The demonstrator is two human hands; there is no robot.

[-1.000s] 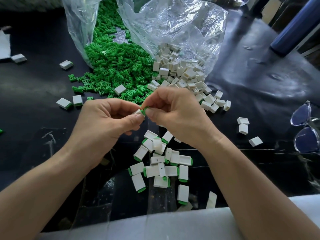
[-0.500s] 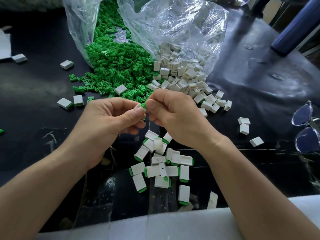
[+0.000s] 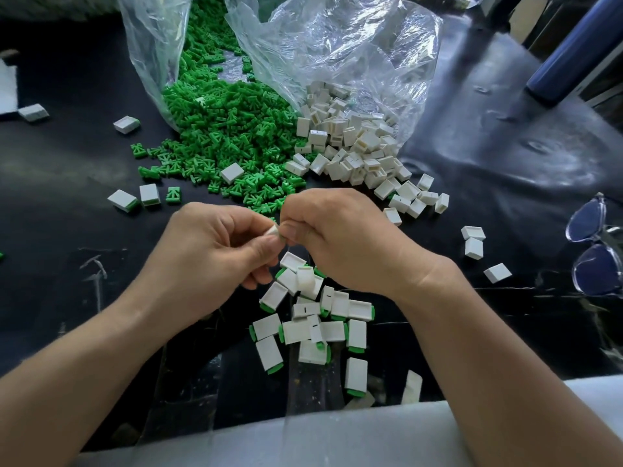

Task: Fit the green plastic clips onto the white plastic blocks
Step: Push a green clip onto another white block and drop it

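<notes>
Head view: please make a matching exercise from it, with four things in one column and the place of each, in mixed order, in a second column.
Things
1. pile of green clips
2. pile of bare white blocks
3. finished blocks with green ends
4. glasses

Places
a. at the right edge of the view
b. far side, left of centre
c. near side, closest to the person
d. far side, just right of the green heap

Pairs: 1-b, 2-d, 3-c, 4-a
</notes>
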